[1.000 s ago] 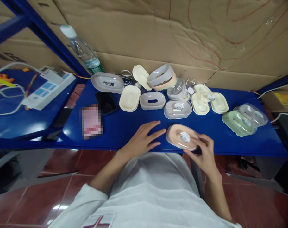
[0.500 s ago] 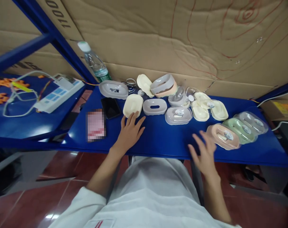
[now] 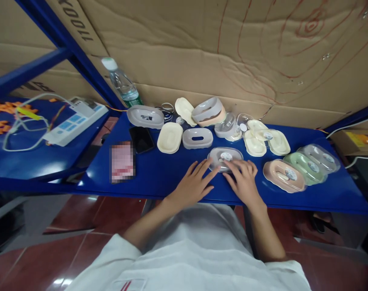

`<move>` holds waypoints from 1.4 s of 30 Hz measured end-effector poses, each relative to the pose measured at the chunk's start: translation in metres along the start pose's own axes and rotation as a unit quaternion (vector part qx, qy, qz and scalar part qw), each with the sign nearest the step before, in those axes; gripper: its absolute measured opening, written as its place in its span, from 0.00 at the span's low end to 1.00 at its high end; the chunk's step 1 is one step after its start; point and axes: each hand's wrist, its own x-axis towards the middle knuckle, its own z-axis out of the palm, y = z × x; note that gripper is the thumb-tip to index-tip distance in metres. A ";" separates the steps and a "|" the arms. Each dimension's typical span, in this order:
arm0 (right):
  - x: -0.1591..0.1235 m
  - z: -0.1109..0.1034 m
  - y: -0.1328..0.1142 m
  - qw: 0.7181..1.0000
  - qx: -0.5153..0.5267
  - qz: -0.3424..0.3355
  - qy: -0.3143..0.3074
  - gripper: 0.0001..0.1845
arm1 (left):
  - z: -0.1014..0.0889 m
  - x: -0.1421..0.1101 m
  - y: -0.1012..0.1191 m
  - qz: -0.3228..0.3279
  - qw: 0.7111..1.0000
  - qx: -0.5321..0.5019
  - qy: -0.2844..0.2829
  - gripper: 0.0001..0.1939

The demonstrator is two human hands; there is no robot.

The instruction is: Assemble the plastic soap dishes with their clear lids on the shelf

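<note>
A grey soap box (image 3: pixel 216 154) with a clear lid and a round sticker lies in front of me near the table's front. At its left end, my left hand (image 3: pixel 193 184) rests with fingers stretched and spread, the fingertips at the box's near edge. My right hand (image 3: pixel 245 185) is also open, its fingers over the lid and right end; they hide part of the near rim. Behind it are a grey soap-dish part with a slot (image 3: pixel 188 139) and a cream tray (image 3: pixel 170 138). A peach lidded box (image 3: pixel 273 171) sits to the right of my right hand.
Green (image 3: pixel 303 163) and grey lidded boxes (image 3: pixel 325 155) stand at the right. Cream trays (image 3: pixel 255 147) and stacked grey and peach parts (image 3: pixel 208 111) line the back. A phone (image 3: pixel 141 139), bottle (image 3: pixel 123 87) and power strip (image 3: pixel 76 123) are left, and cardboard (image 3: pixel 172 48) rises behind.
The grey lidded box has come nearer to me. My left hand has moved right from the cream tray to this box, and my right hand has moved left to it.
</note>
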 end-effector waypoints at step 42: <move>-0.010 -0.001 -0.008 0.997 0.023 -0.039 0.060 0.15 | 0.011 -0.023 0.013 0.026 0.995 -0.041 0.083 0.08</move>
